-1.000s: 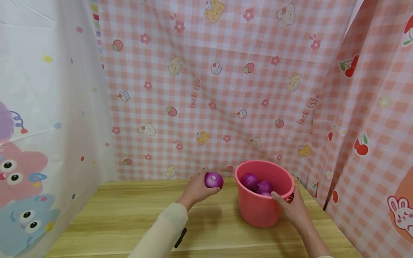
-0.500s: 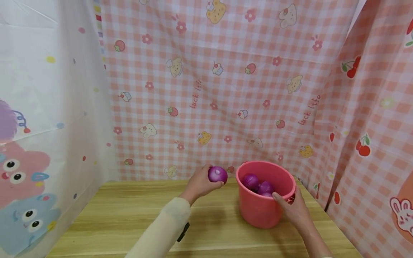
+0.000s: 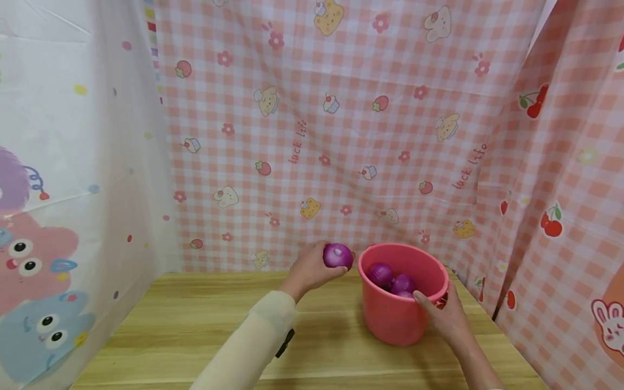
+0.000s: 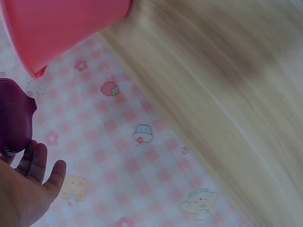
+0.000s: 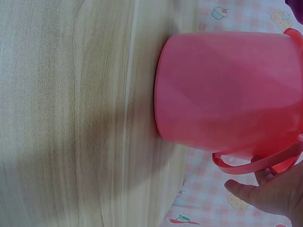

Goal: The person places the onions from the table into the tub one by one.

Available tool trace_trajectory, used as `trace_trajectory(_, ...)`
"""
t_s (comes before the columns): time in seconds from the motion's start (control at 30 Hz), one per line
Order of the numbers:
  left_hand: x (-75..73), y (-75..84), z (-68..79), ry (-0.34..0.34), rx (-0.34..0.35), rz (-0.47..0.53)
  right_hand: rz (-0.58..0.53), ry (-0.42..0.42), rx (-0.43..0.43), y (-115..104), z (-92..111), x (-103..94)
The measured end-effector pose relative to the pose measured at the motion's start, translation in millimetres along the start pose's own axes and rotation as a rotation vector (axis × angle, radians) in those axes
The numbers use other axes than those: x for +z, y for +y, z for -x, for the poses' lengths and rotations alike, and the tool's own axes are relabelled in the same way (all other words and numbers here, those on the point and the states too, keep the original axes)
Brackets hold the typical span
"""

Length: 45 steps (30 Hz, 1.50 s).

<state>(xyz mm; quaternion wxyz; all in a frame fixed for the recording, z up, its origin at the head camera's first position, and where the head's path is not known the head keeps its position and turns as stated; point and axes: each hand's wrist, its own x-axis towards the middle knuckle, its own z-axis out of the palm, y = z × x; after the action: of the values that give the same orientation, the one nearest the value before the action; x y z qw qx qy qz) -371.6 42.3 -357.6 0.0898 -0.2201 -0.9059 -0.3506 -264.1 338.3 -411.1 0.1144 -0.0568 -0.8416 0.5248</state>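
My left hand (image 3: 313,269) grips a purple onion (image 3: 338,256) in the air, just left of the rim of a pink bucket (image 3: 395,319). In the left wrist view the onion (image 4: 15,116) rests against the fingers, cut off by the frame's edge. Inside the bucket lie several purple onions (image 3: 380,274), partly hidden by its front wall. My right hand (image 3: 447,314) holds the bucket's right side, thumb over the rim. The right wrist view has the bucket's handle (image 5: 260,164) hanging beside that hand.
The bucket stands upright on a wood-grain table (image 3: 205,325). A small black object (image 3: 285,343) shows beside the left sleeve. Behind the table hangs a pink checked curtain (image 3: 292,135), with a white printed one (image 3: 112,162) at the left.
The left hand has carried the onion up and to the right, closer to the bucket's rim. The right hand stays at the bucket's side, and the view has shifted slightly.
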Motion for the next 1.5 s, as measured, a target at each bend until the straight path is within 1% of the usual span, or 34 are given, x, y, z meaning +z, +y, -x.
trace_trajectory(0.37,4.6,26.1,-10.3,-0.016,0.015,0.001,-0.017,0.003,-0.009,0,1,0.2)
trace_trajectory(0.5,7.7,36.5,-14.4,-0.014,0.033,0.003,-0.014,0.003,-0.011,0,1,0.2)
trace_trajectory(0.63,12.6,47.6,-18.6,-0.036,0.046,0.016,-0.007,0.002,-0.004,0,0,-0.3)
trace_trajectory(0.8,20.7,60.7,-21.9,-0.057,0.040,-0.026,-0.002,-0.005,0.006,-1,1,-0.9)
trace_trajectory(0.9,25.2,68.2,-22.5,-0.068,0.039,-0.033,-0.006,-0.006,0.004,-1,1,-0.8)
trace_trajectory(1.13,36.9,82.2,-21.8,-0.091,0.073,-0.040,-0.018,-0.002,-0.003,0,1,-0.9)
trace_trajectory(1.27,44.0,88.0,-20.3,-0.111,0.052,-0.040,-0.009,-0.001,-0.006,1,0,-1.0)
trace_trajectory(1.4,49.8,92.4,-19.9,-0.120,0.039,-0.067,-0.003,-0.006,-0.002,1,0,-1.2)
trace_trajectory(1.5,52.7,95.2,-19.2,-0.130,0.053,-0.081,-0.003,-0.010,-0.004,0,0,-1.2)
